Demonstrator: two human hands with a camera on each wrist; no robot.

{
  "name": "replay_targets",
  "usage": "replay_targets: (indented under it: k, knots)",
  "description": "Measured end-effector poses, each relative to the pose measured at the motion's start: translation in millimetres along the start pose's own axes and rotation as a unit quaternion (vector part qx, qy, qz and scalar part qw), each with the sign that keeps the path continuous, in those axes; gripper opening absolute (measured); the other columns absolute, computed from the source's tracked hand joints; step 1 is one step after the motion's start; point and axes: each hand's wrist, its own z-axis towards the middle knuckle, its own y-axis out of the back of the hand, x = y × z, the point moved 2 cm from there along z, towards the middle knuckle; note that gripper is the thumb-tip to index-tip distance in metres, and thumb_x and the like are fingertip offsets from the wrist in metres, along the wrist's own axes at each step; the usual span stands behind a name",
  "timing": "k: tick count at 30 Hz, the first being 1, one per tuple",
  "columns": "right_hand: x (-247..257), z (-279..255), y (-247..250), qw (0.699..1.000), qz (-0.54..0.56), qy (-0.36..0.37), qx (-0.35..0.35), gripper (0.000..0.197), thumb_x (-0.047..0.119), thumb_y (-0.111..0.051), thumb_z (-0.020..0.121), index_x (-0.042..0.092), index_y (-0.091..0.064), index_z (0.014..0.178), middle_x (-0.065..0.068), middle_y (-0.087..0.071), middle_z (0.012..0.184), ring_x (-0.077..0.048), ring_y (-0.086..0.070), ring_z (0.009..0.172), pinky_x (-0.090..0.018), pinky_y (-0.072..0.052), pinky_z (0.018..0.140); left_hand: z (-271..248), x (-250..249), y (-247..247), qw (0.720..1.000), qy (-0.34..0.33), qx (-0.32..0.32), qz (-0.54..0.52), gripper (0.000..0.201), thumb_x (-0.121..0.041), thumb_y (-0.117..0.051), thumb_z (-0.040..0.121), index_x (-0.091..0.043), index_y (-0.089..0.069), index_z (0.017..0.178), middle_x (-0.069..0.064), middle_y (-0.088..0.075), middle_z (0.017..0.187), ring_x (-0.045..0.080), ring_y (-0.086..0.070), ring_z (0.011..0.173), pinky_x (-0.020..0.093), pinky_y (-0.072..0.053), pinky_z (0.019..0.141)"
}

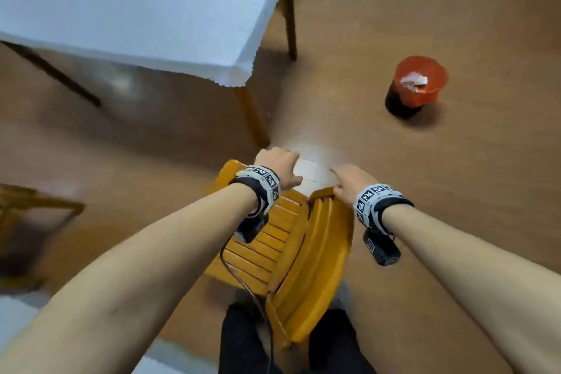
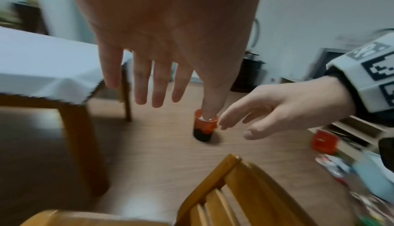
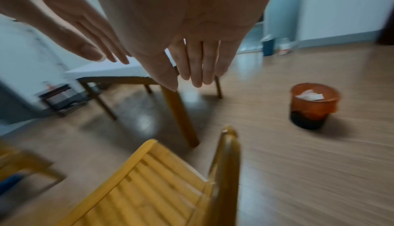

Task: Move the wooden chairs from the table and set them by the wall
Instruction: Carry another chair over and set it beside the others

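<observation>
A yellow wooden chair (image 1: 267, 249) with a slatted seat stands on the floor right in front of me, its backrest (image 1: 315, 258) on the right. My left hand (image 1: 274, 165) hovers over the seat's far edge with its fingers straight and nothing in them. My right hand (image 1: 349, 181) hangs just past the top of the backrest, fingers relaxed and empty. In the left wrist view the left hand (image 2: 149, 77) and the right hand (image 2: 266, 109) are both above the chair (image 2: 234, 196) without touching it. The right wrist view shows the right hand (image 3: 192, 64) spread above the chair (image 3: 149, 179).
The table (image 1: 136, 9) under a white cloth stands ahead to the left, its near leg (image 1: 253, 118) close to the chair. An orange waste bin (image 1: 417, 85) sits on the floor ahead to the right. A second wooden chair (image 1: 30, 206) is at the left edge. Low shelves with clutter (image 2: 341, 145) lie to the right.
</observation>
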Motion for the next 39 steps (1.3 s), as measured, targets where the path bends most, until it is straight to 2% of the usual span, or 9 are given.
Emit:
replay_targets:
  k: [6, 12, 17, 20, 23, 29, 32, 34, 39]
  knots:
    - [55, -14, -14, 0.985, -0.083, 0.137, 0.057, 0.037, 0.019, -0.054, 0.096, 0.012, -0.056, 0.132, -0.009, -0.059, 0.132, -0.027, -0.059, 0.116, -0.043, -0.053, 0.095, -103, 27, -30, 0.985, 0.156, -0.025, -0.069, 0.044, -0.052, -0.056, 0.087, -0.021, -0.061, 0.118, 0.002, -0.065, 0.112, 0.025, -0.062, 0.103, 0.036, -0.048, 0.076]
    - [72, -46, -24, 0.97, -0.149, 0.176, 0.072, 0.049, 0.02, -0.053, 0.099, 0.015, -0.046, 0.146, -0.006, -0.052, 0.144, -0.023, -0.052, 0.128, -0.037, -0.048, 0.103, -185, 24, -90, 0.957, 0.256, -0.026, -0.133, 0.046, -0.054, -0.054, 0.09, -0.022, -0.06, 0.122, 0.001, -0.064, 0.114, 0.024, -0.059, 0.106, 0.037, -0.047, 0.08]
    - [58, -82, -46, 0.961, -0.189, 0.192, 0.068, 0.047, 0.012, -0.048, 0.1, 0.017, -0.045, 0.147, -0.006, -0.049, 0.148, -0.024, -0.052, 0.129, -0.034, -0.049, 0.102, -210, -12, -139, 0.947, 0.274, -0.013, -0.166, 0.04, -0.051, -0.054, 0.091, -0.018, -0.06, 0.113, 0.002, -0.064, 0.104, 0.024, -0.06, 0.098, 0.035, -0.045, 0.073]
    - [39, -98, -59, 0.956, -0.201, 0.196, 0.081, 0.051, 0.013, -0.047, 0.101, 0.019, -0.04, 0.151, -0.005, -0.044, 0.153, -0.024, -0.047, 0.134, -0.035, -0.049, 0.103, -211, -45, -165, 0.944, 0.263, 0.01, -0.2, 0.044, -0.051, -0.056, 0.089, -0.018, -0.061, 0.118, 0.002, -0.065, 0.105, 0.023, -0.061, 0.098, 0.036, -0.051, 0.076]
    - [20, -100, -68, 0.953, -0.214, 0.191, 0.102, 0.054, 0.014, -0.049, 0.099, 0.02, -0.038, 0.152, -0.005, -0.043, 0.153, -0.024, -0.046, 0.136, -0.038, -0.048, 0.104, -208, -73, -183, 0.939, 0.261, 0.026, -0.222, 0.047, -0.053, -0.055, 0.09, -0.018, -0.06, 0.122, 0.002, -0.065, 0.107, 0.023, -0.061, 0.099, 0.034, -0.048, 0.073]
    - [-9, -68, -89, 0.911, -0.297, 0.261, 0.118, 0.045, 0.015, -0.059, 0.092, 0.021, -0.053, 0.136, 0.0, -0.058, 0.125, -0.021, -0.055, 0.111, -0.036, -0.053, 0.092, -199, -119, -219, 0.901, 0.291, 0.058, -0.318, 0.084, -0.08, -0.039, 0.085, -0.022, -0.05, 0.144, 0.003, -0.057, 0.14, 0.025, -0.055, 0.125, 0.04, -0.05, 0.096]
    - [-21, -48, -97, 0.881, -0.32, 0.324, 0.126, 0.044, 0.015, -0.061, 0.09, 0.023, -0.055, 0.132, 0.0, -0.058, 0.13, -0.024, -0.052, 0.118, -0.039, -0.047, 0.101, -194, -147, -236, 0.871, 0.302, 0.099, -0.374, 0.092, -0.084, -0.042, 0.081, -0.024, -0.042, 0.15, 0.001, -0.045, 0.152, 0.026, -0.045, 0.136, 0.043, -0.039, 0.108]
    - [-30, -36, -101, 0.865, -0.319, 0.365, 0.131, 0.047, 0.012, -0.061, 0.09, 0.024, -0.053, 0.135, 0.0, -0.056, 0.136, -0.024, -0.05, 0.124, -0.04, -0.044, 0.106, -186, -163, -248, 0.869, 0.312, 0.108, -0.368, 0.088, -0.079, -0.048, 0.083, -0.024, -0.039, 0.151, 0.001, -0.045, 0.151, 0.025, -0.046, 0.134, 0.044, -0.04, 0.108]
    - [-33, -9, -101, 0.82, -0.335, 0.442, 0.141, 0.041, 0.012, -0.06, 0.092, 0.028, -0.057, 0.131, 0.002, -0.061, 0.131, -0.024, -0.055, 0.121, -0.039, -0.046, 0.102, -164, -180, -248, 0.866, 0.384, 0.103, -0.305, 0.041, -0.027, -0.06, 0.091, -0.021, -0.054, 0.131, 0.004, -0.063, 0.125, 0.026, -0.06, 0.112, 0.04, -0.051, 0.088]
